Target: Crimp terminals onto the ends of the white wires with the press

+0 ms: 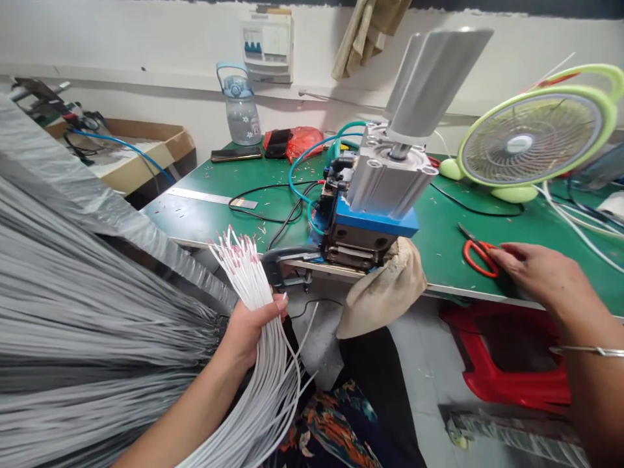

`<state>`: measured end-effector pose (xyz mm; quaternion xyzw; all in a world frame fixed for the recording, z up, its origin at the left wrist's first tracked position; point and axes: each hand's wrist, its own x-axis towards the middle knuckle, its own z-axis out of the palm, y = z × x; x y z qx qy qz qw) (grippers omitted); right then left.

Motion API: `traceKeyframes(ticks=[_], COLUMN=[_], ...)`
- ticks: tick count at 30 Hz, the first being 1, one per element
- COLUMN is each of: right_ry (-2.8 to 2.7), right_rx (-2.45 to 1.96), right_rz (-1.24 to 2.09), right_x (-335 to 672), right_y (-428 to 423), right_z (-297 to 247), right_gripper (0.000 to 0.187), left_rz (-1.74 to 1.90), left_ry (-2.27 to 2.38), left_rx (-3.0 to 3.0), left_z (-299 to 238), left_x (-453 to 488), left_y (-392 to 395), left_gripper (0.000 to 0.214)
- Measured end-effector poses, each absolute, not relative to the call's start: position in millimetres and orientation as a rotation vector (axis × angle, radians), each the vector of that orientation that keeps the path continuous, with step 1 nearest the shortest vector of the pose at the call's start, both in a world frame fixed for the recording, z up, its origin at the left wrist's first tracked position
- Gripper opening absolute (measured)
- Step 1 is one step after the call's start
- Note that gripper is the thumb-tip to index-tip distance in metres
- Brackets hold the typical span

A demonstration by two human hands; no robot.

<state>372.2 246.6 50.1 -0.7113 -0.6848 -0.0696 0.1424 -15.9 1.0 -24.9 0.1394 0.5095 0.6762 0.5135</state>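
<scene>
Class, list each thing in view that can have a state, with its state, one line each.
White wire bundle: gathered, ends up
Left grip: closed around the bundle
Scissors: lying on the green table
Right grip: at the scissors' handle
Bottle: upright, lid on
Metal ruler: lying flat
Fan: standing, spin unclear
Red bag: crumpled
Cloth bag: hanging down

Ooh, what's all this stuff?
Wires: many, white, left
Scissors: one, red, right
Machine: one, silver, centre
Table: one, green, centre
Fan: one, lime, right
Bottle: one, bluish, back
Bag: one, red, back
Phones: two, dark, back
Ruler: one, silver, left
Cables: several, mixed colours, table
Pouch: one, beige, below machine
Stool: one, red, below table
Box: one, tan, left
Strands: many, grey, left
Switchbox: one, white, wall
Left hand: one, bare, on wires
Right hand: one, bare, by scissors
</scene>
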Motion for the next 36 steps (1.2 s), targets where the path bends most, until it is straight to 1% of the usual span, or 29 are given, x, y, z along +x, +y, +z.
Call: traceKeyframes(ticks=[3,5,8,9,11,13,14,15,17,18,20,22,26,36], right_ry=[-2.087,-2.049,-1.923,-1.856,-1.713,-1.614,-1.632,-1.670,-1.849,-1.966,-2.162,-2.323,-2.523,-2.701], right_rx=[-2.341,-2.478,-2.515,-2.427,-2.118,-1.771,-1.623,-1.497,-1.325,-1.234,-1.096,-1.039,-1.123,-1.131], right_rz=[0.049,0.098,0.321,0.424,0.601,0.711,0.750,0.830,1.055,1.176,1.303,1.237,1.102,0.865], right_x=[362.8,359.4,361.7,363.0,362.1,352.2,342.8,330.6,299.0,281.2,246.0,217.1,188.5,180.4], right_y=[243.9,244.9,243.9,240.0,223.2,193.3,174.5,154.2,114.2,96.6,70.1,55.4,46.3,39.1], right_z=[58.8,65.6,70.3,69.9,66.8,61.8,58.7,55.2,46.3,40.7,27.4,13.5,-3.7,0.7], right_gripper=[0.048,0.047,0.034,0.032,0.034,0.033,0.037,0.040,0.031,0.031,0.041,0.045,0.043,0.052], left_rz=[1.640,1.634,1.633,1.632,1.625,1.612,1.604,1.594,1.578,1.577,1.580,1.583,1.578,1.520], left_ry=[1.284,1.313,1.325,1.323,1.316,1.310,1.308,1.311,1.326,1.339,1.374,1.410,1.463,1.491], left_rx=[0.396,0.449,0.484,0.476,0.450,0.438,0.437,0.438,0.455,0.471,0.522,0.584,0.665,0.759], left_z=[-26.6,-26.4,-24.3,-23.5,-22.4,-22.1,-22.3,-22.5,-22.8,-22.8,-21.8,-19.7,-13.9,-20.0], left_x=[-16.1,-15.4,-13.3,-12.5,-11.3,-10.6,-10.3,-10.0,-8.8,-7.9,-5.5,-2.8,2.5,4.4], left_y=[0.1,-1.1,-3.9,-4.9,-6.4,-7.1,-7.3,-7.3,-7.5,-7.8,-9.2,-11.4,-15.3,-17.7], left_gripper=[0.028,0.028,0.026,0.026,0.026,0.026,0.026,0.026,0.028,0.029,0.031,0.032,0.033,0.026])
